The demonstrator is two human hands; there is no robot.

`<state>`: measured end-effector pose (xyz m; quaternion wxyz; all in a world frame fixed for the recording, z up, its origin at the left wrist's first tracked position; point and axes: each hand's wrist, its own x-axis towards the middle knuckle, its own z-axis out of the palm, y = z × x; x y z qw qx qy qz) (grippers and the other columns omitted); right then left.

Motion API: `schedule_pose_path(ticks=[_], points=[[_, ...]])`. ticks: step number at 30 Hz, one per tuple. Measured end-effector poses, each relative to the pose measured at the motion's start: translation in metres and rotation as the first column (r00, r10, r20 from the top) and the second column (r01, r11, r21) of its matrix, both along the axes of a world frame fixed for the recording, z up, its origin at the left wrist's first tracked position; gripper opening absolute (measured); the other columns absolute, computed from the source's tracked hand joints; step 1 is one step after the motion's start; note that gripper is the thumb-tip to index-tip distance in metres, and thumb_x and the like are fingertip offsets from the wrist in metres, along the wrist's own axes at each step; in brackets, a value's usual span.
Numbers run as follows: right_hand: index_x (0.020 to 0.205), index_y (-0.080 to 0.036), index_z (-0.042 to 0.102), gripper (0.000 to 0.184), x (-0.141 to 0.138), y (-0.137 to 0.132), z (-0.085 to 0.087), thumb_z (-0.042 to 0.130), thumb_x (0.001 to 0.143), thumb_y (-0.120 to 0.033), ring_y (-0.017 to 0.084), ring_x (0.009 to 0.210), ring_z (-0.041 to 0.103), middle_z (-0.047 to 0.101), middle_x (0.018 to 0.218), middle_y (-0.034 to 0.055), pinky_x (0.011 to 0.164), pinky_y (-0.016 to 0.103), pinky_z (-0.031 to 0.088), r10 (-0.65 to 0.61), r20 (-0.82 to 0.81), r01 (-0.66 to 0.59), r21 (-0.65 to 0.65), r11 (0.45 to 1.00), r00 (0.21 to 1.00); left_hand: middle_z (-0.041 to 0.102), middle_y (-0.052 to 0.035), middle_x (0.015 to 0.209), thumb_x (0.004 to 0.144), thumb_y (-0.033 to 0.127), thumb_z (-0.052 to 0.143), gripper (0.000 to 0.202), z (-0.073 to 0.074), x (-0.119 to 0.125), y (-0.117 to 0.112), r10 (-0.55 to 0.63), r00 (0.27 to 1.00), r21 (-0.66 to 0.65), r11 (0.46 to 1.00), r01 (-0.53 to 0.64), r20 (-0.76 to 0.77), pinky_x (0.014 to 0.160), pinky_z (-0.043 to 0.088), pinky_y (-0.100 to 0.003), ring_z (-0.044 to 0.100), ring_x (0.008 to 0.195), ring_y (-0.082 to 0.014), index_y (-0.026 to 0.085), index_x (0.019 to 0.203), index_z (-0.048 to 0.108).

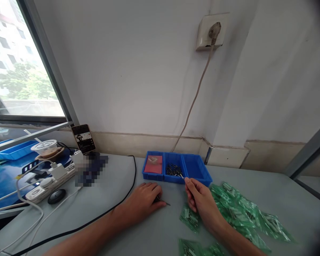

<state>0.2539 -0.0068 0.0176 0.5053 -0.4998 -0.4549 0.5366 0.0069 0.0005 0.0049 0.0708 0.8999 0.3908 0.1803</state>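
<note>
My left hand (146, 201) rests on the grey table, fingers curled round a small bunch of thin dark pins whose tips poke out to the right. My right hand (201, 201) is raised just in front of a blue three-compartment tray (196, 177), pinching one thin pin (181, 176) between thumb and forefinger over the tray's front edge. The tray's middle compartment holds a pile of dark pins (174, 170); the left one holds a red pad (154, 165); the right one looks bare.
Several small green plastic bags (242, 211) lie scattered right of and below my right hand. A black cable (125, 199) crosses the table. At left stand a power strip (49, 181) with chargers, a propped phone (83, 138) and a cup (45, 146). A wall socket (212, 32) is above.
</note>
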Motion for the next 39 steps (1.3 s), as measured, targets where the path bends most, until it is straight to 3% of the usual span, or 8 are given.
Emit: schedule_pose_path(ticks=[15, 19, 22, 24, 26, 30, 33, 39], points=[[0.083, -0.021, 0.064, 0.055, -0.001, 0.007, -0.003, 0.076, 0.081, -0.074, 0.008, 0.042, 0.042, 0.052, 0.059, -0.0072, 0.037, 0.02, 0.034, -0.035, 0.014, 0.033, 0.079, 0.996, 0.999, 0.067, -0.002, 0.105, 0.107, 0.033, 0.065, 0.013, 0.0, 0.0, -0.002, -0.077, 0.99, -0.058, 0.995, 0.084, 0.121, 0.088, 0.045, -0.031, 0.063, 0.097, -0.0202, 0.021, 0.105, 0.061], [0.108, -0.022, 0.068, 0.057, -0.001, 0.006, -0.002, 0.073, 0.084, -0.074, 0.012, 0.047, 0.048, 0.06, 0.067, -0.0045, 0.037, 0.022, 0.036, -0.003, 0.011, 0.002, 0.102, 0.995, 1.0, 0.067, -0.0022, 0.109, 0.107, 0.031, 0.065, 0.01, -0.001, 0.0, -0.001, -0.081, 0.987, -0.067, 0.994, 0.091, 0.141, 0.092, 0.046, -0.031, 0.064, 0.101, -0.0204, 0.022, 0.11, 0.062], [0.118, -0.023, 0.067, 0.053, 0.0, 0.005, -0.005, 0.067, 0.091, -0.069, 0.015, 0.052, 0.052, 0.062, 0.073, -0.0026, 0.04, 0.024, 0.037, 0.01, 0.141, -0.035, 0.174, 0.984, 0.99, 0.066, -0.0024, 0.111, 0.106, 0.03, 0.066, 0.011, 0.001, 0.0, -0.002, -0.078, 0.986, -0.078, 0.993, 0.09, 0.149, 0.093, 0.047, -0.031, 0.063, 0.103, -0.0205, 0.022, 0.113, 0.062], [0.106, -0.023, 0.07, 0.036, 0.001, 0.002, -0.007, 0.064, 0.097, -0.058, 0.018, 0.063, 0.058, 0.063, 0.074, -0.0009, 0.052, 0.028, 0.046, -0.003, 0.348, -0.099, 0.273, 0.957, 0.937, 0.065, -0.0021, 0.111, 0.106, 0.028, 0.067, 0.011, 0.003, 0.0, -0.003, -0.073, 0.985, -0.087, 0.992, 0.087, 0.158, 0.093, 0.047, -0.031, 0.062, 0.104, -0.0202, 0.022, 0.112, 0.061], [0.092, -0.024, 0.07, 0.02, 0.0, -0.003, -0.007, 0.064, 0.1, -0.041, 0.022, 0.078, 0.063, 0.068, 0.08, 0.0016, 0.072, 0.033, 0.052, -0.013, 0.58, -0.231, 0.344, 0.91, 0.814, 0.065, -0.0018, 0.11, 0.105, 0.027, 0.068, 0.01, 0.004, 0.0, -0.004, -0.071, 0.985, -0.096, 0.992, 0.087, 0.16, 0.092, 0.047, -0.03, 0.061, 0.104, -0.02, 0.022, 0.11, 0.061], [0.095, -0.025, 0.069, 0.006, -0.004, -0.013, -0.005, 0.067, 0.099, -0.021, 0.026, 0.096, 0.064, 0.071, 0.095, 0.0031, 0.089, 0.039, 0.051, -0.017, 0.826, -0.455, 0.328, 0.828, 0.564, 0.064, -0.0019, 0.105, 0.104, 0.029, 0.069, 0.013, 0.004, 0.0, -0.002, -0.067, 0.987, -0.098, 0.992, 0.082, 0.143, 0.088, 0.046, -0.03, 0.06, 0.099, -0.0205, 0.02, 0.103, 0.059], [0.093, -0.024, 0.065, 0.013, -0.006, -0.016, -0.007, 0.06, 0.103, -0.017, 0.026, 0.098, 0.063, 0.069, 0.098, 0.004, 0.085, 0.038, 0.051, -0.026, 0.862, -0.505, 0.321, 0.801, 0.507, 0.064, -0.0024, 0.103, 0.105, 0.032, 0.068, 0.016, 0.001, 0.0, 0.0, -0.071, 0.988, -0.089, 0.993, 0.084, 0.134, 0.086, 0.045, -0.03, 0.059, 0.097, -0.0212, 0.02, 0.1, 0.059], [0.095, -0.023, 0.059, 0.018, -0.006, -0.015, -0.012, 0.05, 0.107, -0.014, 0.027, 0.098, 0.06, 0.066, 0.102, 0.0063, 0.085, 0.041, 0.051, -0.018, 0.879, -0.52, 0.299, 0.8, 0.477, 0.064, -0.0017, 0.104, 0.105, 0.03, 0.068, 0.014, 0.003, -0.002, -0.001, -0.084, 0.985, -0.108, 0.989, 0.101, 0.153, 0.087, 0.044, -0.03, 0.058, 0.098, -0.0204, 0.021, 0.102, 0.059]])
